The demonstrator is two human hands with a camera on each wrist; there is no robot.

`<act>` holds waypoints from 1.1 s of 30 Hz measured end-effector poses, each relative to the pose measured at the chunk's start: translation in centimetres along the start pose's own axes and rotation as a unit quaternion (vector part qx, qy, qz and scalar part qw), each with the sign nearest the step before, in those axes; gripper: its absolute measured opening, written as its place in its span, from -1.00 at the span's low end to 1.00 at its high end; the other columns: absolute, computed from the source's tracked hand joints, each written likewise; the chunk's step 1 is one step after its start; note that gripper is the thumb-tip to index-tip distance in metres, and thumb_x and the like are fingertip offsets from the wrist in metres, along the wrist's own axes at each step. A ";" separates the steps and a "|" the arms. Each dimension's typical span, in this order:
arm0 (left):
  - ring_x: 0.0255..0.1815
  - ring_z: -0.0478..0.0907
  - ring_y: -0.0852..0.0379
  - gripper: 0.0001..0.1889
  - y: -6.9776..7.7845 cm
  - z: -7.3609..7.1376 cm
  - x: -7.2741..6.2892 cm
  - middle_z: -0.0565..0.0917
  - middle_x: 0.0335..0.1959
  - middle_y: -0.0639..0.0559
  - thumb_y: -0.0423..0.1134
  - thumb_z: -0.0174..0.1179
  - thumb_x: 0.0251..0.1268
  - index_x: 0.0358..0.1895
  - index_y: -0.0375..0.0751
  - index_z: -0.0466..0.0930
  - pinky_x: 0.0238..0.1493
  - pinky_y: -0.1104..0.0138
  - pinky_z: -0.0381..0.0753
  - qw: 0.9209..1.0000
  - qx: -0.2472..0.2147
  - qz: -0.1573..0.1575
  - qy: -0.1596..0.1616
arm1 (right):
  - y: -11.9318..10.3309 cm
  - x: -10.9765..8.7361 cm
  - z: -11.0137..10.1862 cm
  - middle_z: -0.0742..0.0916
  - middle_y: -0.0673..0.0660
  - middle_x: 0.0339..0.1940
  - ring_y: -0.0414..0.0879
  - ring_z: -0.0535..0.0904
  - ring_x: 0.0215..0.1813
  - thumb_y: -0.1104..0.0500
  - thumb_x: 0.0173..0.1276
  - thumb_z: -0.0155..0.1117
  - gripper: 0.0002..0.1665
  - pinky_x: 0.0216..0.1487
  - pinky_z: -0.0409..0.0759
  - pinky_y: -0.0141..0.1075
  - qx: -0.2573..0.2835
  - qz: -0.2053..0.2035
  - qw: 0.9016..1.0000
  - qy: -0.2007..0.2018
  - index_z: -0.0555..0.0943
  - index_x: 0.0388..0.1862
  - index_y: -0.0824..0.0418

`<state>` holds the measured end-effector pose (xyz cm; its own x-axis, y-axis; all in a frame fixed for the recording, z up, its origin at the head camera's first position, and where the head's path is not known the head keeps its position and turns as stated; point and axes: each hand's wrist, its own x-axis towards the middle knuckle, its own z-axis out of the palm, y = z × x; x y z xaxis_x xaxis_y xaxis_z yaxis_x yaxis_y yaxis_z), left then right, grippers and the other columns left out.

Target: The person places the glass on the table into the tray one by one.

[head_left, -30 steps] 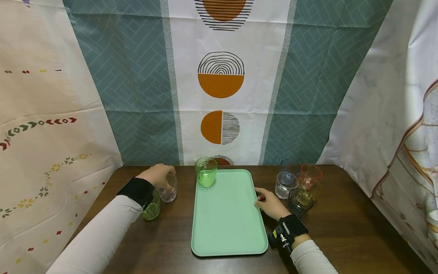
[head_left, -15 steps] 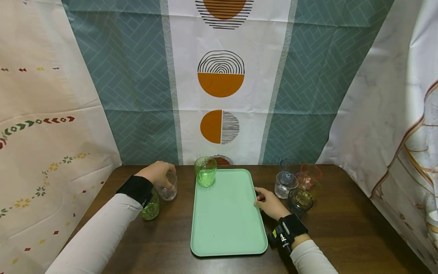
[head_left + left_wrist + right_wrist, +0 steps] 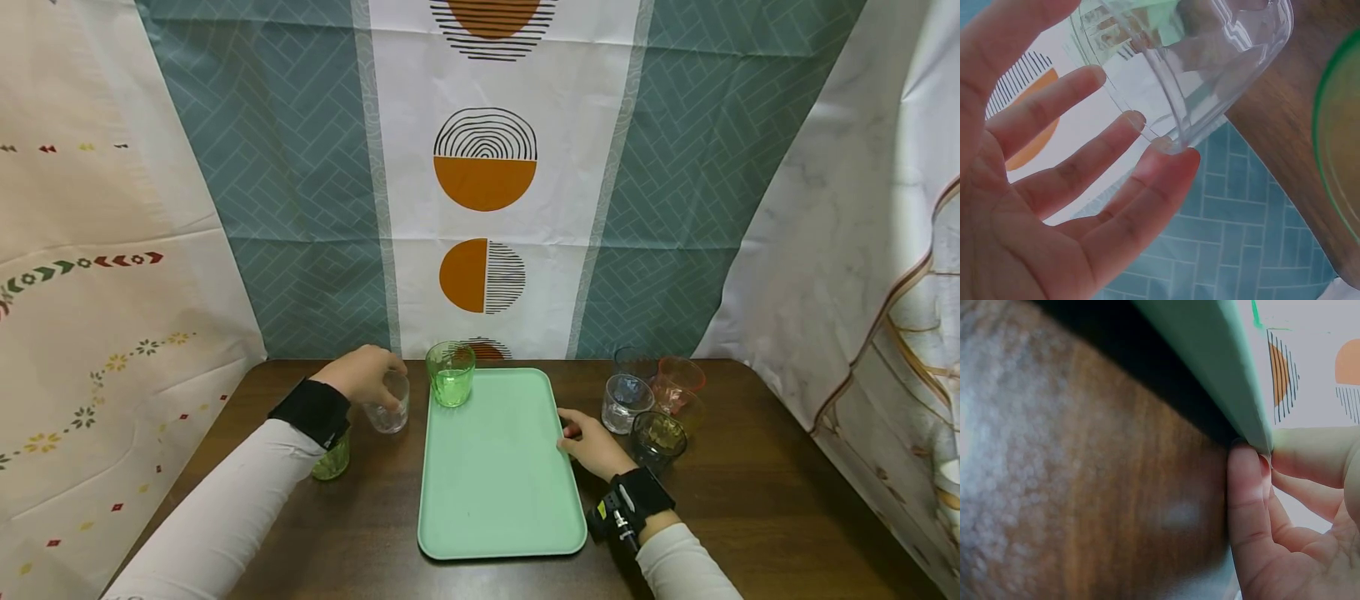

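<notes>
My left hand (image 3: 362, 377) holds a clear glass (image 3: 392, 412) by its rim, left of the pale green tray (image 3: 502, 475). In the left wrist view several fingertips (image 3: 1135, 120) lie along the rim of the clear glass (image 3: 1216, 75). A green glass (image 3: 452, 385) stands on the tray's far left corner. Partly behind my left wrist is a second green glass (image 3: 332, 462). My right hand (image 3: 597, 447) pinches the tray's right edge; the right wrist view shows the thumb (image 3: 1316, 456) above and a finger (image 3: 1249, 487) below the rim (image 3: 1222, 375).
On the right of the wooden table (image 3: 780, 500) several glasses stand close together: a clear one (image 3: 626, 408), a dark one (image 3: 657, 446), a red-rimmed one (image 3: 681, 375) and others behind. Patterned cloths (image 3: 300, 167) hang around the table's back and sides.
My left hand has moved a little to the right with the clear glass, toward the tray. The right hand and the tray have stayed in place.
</notes>
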<state>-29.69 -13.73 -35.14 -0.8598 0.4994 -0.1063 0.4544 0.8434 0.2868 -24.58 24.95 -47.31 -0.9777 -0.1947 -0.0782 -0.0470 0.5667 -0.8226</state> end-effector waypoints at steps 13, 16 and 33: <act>0.18 0.57 -0.18 -0.47 2.0 -0.3 0.3 0.68 0.12 -0.17 -0.19 0.55 0.09 0.14 -0.30 0.69 0.16 0.04 0.61 0.999 -0.002 0.034 0.005 | 0.0 0.2 -0.1 0.56 0.19 -0.20 0.00 0.51 -0.20 0.41 0.45 0.20 -0.34 -0.19 0.57 -0.18 -0.008 -0.002 1.000 -0.001 0.31 0.50 0.43; 0.16 0.58 -0.15 -0.48 2.6 -0.5 0.4 0.69 0.10 -0.15 -0.19 0.55 0.08 0.13 -0.30 0.69 0.15 0.05 0.62 0.999 0.005 0.038 0.003 | 0.0 0.1 -0.1 0.56 0.19 -0.19 -0.01 0.51 -0.19 0.41 0.45 0.19 -0.34 -0.19 0.57 -0.18 -0.010 -0.001 1.000 0.000 0.31 0.50 0.42; 0.23 0.55 -0.19 -0.43 6.6 0.5 2.2 0.69 0.14 -0.16 -0.13 0.57 0.08 0.17 -0.29 0.70 0.28 0.04 0.55 0.998 0.029 0.064 0.005 | -0.2 0.0 -0.2 0.56 0.20 -0.20 0.00 0.51 -0.19 0.42 0.45 0.21 -0.34 -0.19 0.60 -0.18 -0.005 0.004 1.000 -0.002 0.32 0.49 0.43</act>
<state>-28.50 -7.01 -33.94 -0.7959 0.6021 -0.0634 0.5732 0.7831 0.2412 -24.56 24.95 -47.02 -0.9774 -0.1929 -0.0868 -0.0410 0.5755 -0.8168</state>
